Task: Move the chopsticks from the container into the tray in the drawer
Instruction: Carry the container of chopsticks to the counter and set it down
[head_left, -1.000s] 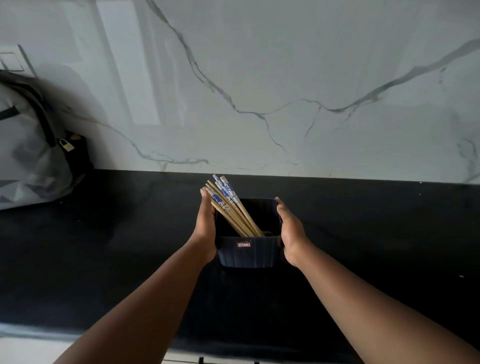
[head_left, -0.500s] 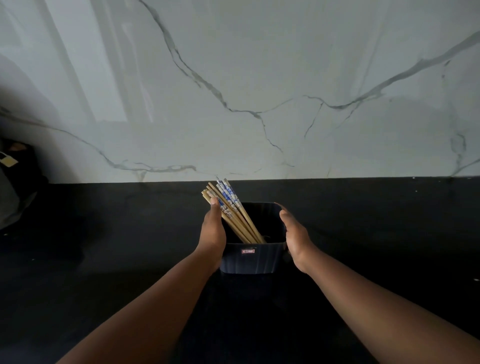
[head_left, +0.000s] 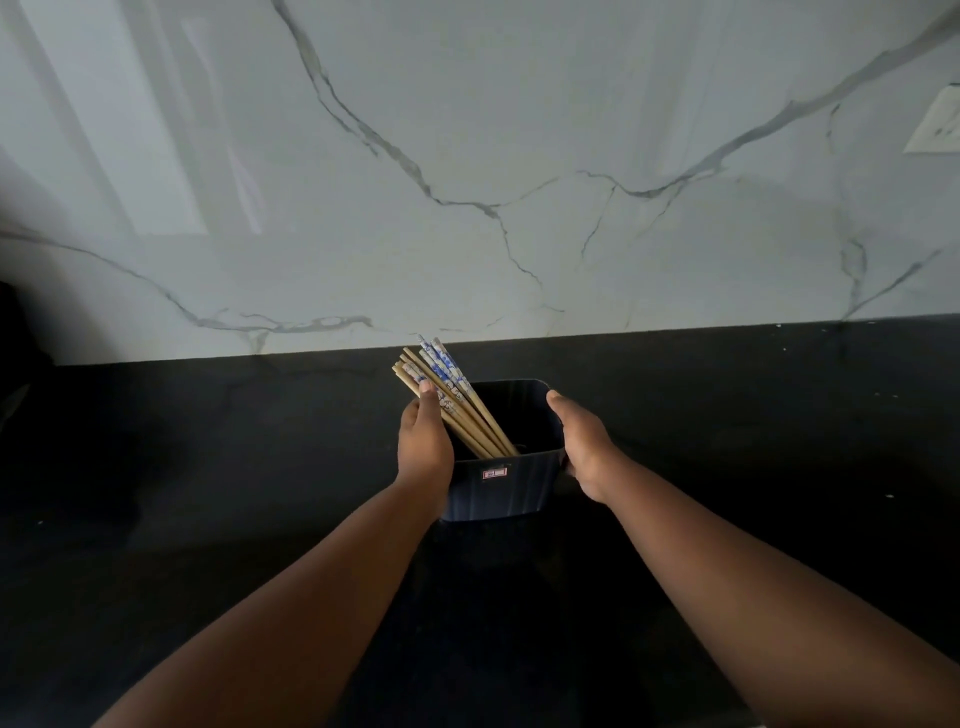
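A dark blue square container (head_left: 506, 486) with a small red label stands on the black counter (head_left: 208, 493). A bundle of wooden chopsticks (head_left: 452, 397), some with blue-and-white patterned tops, leans out of its left rear corner. My left hand (head_left: 423, 447) grips the container's left side, its thumb lying over the chopsticks. My right hand (head_left: 582, 441) grips the right side, thumb on the rim. The drawer and its tray are out of view.
A white marble backsplash (head_left: 467, 182) with grey veins rises behind the counter. A white wall outlet (head_left: 937, 124) sits at the far right. Something dark stands at the far left edge (head_left: 15, 332).
The view has swung right: the grey bag on the left has left the frame and the outlet has appeared. Both hands keep their hold on the container, which has shifted slightly away from me.
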